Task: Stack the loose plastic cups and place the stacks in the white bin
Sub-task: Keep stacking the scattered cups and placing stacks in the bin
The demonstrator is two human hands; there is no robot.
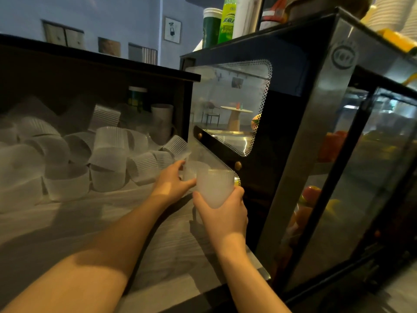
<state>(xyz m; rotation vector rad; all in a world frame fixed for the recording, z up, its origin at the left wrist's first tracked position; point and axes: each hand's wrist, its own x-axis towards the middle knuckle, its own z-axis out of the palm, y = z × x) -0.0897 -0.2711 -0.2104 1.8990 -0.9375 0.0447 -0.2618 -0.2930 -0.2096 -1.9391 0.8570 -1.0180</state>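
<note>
From the head camera, the right hand (222,214) is wrapped around the lower part of an upright frosted cup stack (215,188), thumb on the near-left side and fingers curled behind, holding it above the right edge of the grey worktop (112,222), just beside the glass display case (316,154). Whether this is one cup or several nested cannot be told.

The left hand (172,182) reaches forward and pinches a single clear cup (191,170), thumb on top and fingers underneath; that cup lies right behind the held stack, touching or nearly touching it.

A heap of loose ribbed cups (90,154) covers the back left of the worktop under a dark shelf (101,62), some upright, some tipped on their sides, the nearest just beside the left hand.

On top of the display case stand a green bottle (228,21) and a green-and-white cup (211,28).
</note>
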